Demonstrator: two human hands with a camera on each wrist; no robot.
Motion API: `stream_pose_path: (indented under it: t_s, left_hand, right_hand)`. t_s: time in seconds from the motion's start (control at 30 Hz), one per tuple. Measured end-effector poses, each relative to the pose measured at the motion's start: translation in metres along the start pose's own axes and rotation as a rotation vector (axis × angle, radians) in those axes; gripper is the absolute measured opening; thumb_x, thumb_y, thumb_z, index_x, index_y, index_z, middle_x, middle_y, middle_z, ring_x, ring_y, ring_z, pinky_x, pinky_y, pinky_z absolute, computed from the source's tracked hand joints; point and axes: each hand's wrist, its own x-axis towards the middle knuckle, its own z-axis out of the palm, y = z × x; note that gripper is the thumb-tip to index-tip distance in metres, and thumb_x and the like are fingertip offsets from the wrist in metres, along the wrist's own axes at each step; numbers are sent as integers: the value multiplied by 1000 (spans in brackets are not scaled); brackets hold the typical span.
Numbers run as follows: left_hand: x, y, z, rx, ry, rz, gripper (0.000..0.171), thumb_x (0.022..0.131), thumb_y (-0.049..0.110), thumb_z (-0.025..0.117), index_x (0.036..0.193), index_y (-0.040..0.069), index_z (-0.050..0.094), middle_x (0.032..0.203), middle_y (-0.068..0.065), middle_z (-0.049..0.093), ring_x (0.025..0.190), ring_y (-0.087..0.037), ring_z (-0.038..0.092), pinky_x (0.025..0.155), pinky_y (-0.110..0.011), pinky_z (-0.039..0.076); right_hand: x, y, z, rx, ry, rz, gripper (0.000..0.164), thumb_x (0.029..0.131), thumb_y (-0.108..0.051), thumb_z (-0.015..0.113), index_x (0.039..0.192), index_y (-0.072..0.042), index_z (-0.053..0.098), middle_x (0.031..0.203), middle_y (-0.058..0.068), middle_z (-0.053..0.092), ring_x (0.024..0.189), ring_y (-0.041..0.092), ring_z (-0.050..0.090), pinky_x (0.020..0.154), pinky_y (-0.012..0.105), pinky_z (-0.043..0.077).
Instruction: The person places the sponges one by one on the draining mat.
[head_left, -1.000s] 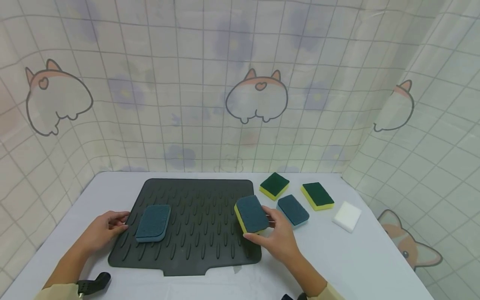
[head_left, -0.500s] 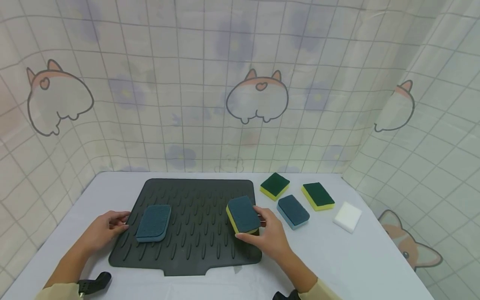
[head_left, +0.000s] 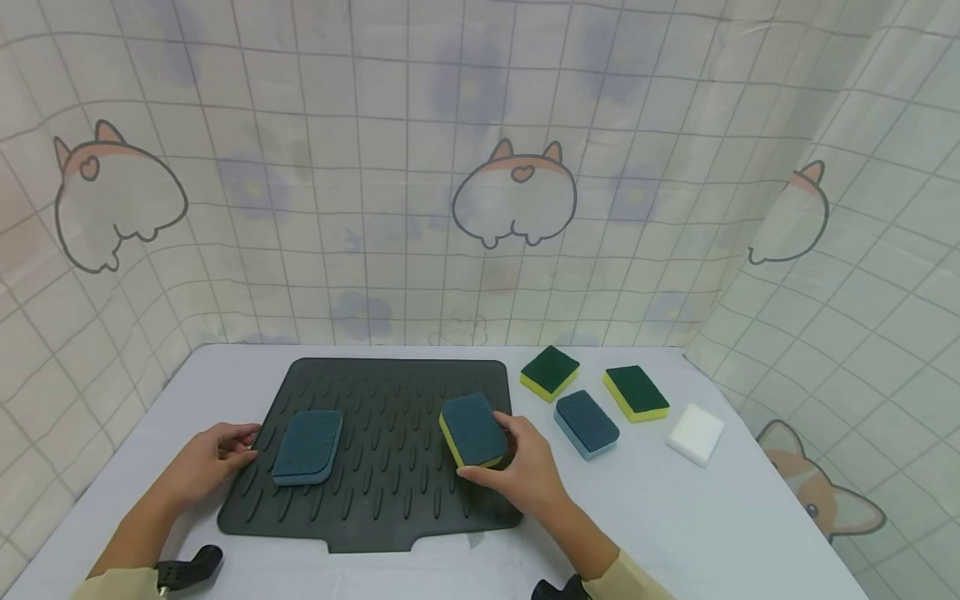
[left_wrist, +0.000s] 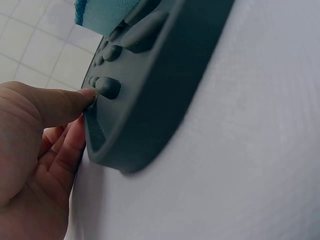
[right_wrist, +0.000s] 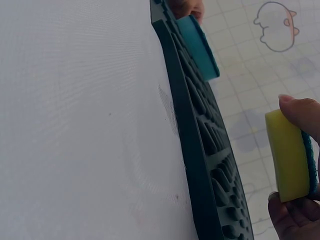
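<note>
A yellow sponge with a dark blue-green scouring top is in my right hand, gripped between thumb and fingers. In the right wrist view, the sponge's yellow side shows, and it is held above the dark ribbed mat. My left hand pinches the mat's left edge; the left wrist view has the thumb on top, with the other fingers partly hidden beside the rim. A blue sponge with a scouring top lies on the left part of the mat.
Right of the mat on the white table lie two green-and-yellow sponges, a blue sponge and a white sponge block. A tiled-pattern curtain hangs behind and at both sides.
My right hand has carried the yellow sponge leftward, from the mat's right edge to further over the mat. My left hand and the other sponges have stayed in place.
</note>
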Motion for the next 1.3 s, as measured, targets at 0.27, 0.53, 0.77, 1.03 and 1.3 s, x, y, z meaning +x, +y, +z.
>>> stream_pose_path:
  t_s: [0.27, 0.53, 0.77, 1.03, 1.3]
  left_hand:
    - [0, 0, 0, 4, 2, 4, 48, 88, 16, 66, 130, -2, 52, 113, -16, 58, 92, -21, 55, 71, -31, 50]
    - [0, -1, 1, 8, 4, 2, 48, 88, 17, 65, 131, -2, 52, 114, -16, 58, 93, -21, 55, 73, -34, 50]
    - [0, -1, 1, 9, 7, 1, 48, 88, 16, 65, 130, -2, 52, 113, -16, 58, 93, -21, 55, 72, -32, 49]
    - [0, -2, 2, 13, 8, 9, 48, 88, 16, 66, 130, -2, 52, 112, -15, 58, 91, -20, 55, 69, -27, 49]
    - [-1, -1, 1, 16, 7, 5, 48, 89, 16, 65, 131, -1, 51, 112, -15, 58, 93, -21, 55, 73, -34, 50]
  right_hand:
    - [4, -4, 4, -8, -14, 0, 96, 60, -63, 78, 137, -17, 45, 125, 0, 52, 107, 15, 54, 91, 37, 50]
    - [7, -8, 8, 0, -15, 22, 97, 59, -63, 78, 138, -17, 44, 125, 0, 52, 107, 16, 54, 92, 38, 49]
    - [9, -9, 12, 31, -14, 4, 97, 61, -60, 79, 138, -14, 44, 123, 2, 53, 105, 16, 55, 90, 36, 51]
    - [12, -14, 14, 34, -19, 0, 97, 61, -61, 78, 139, -14, 43, 122, 2, 53, 103, 16, 54, 87, 36, 51]
    - [14, -18, 19, 48, -15, -6, 96, 62, -59, 79, 138, -12, 44, 122, 3, 53, 104, 17, 55, 88, 36, 51]
